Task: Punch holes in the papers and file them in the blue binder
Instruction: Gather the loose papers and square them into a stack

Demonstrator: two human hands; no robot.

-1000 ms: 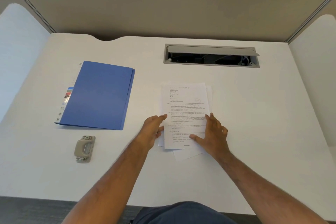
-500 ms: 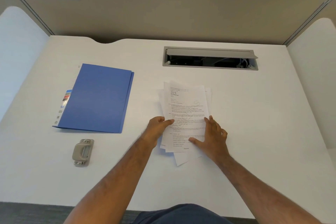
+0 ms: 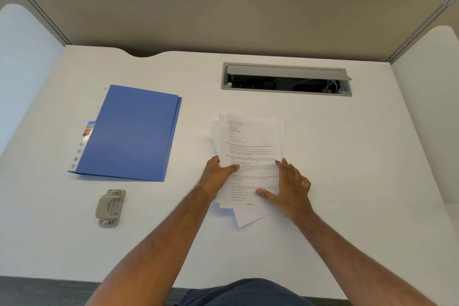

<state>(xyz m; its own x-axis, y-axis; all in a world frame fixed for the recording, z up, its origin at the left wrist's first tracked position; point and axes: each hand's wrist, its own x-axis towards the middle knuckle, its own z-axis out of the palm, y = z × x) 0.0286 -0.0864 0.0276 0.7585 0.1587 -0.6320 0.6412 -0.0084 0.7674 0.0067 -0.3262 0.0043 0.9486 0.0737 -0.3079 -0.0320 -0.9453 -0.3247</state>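
The left hand (image 3: 217,176) grips the left edge of the papers (image 3: 249,154), its thumb lying on top of the printed sheet and its fingers tucked underneath. The right hand (image 3: 289,187) lies flat with spread fingers on the right side of the same loose stack, thumb pointing left across the lower lines of text; it presses down on the sheets and grasps nothing. The stack sits just right of the frame's centre, unevenly fanned, with corners of lower sheets sticking out at the bottom and at the upper left. To the left of the papers, apart from them, the blue binder (image 3: 131,131) lies closed and flat on the white tabletop (image 3: 360,169), a strip of coloured label showing along its left edge. Below the binder, toward the lower left, stands the beige hole punch (image 3: 110,207), touched by neither hand. In the upper right of the tabletop is an open grey cable tray (image 3: 285,79).
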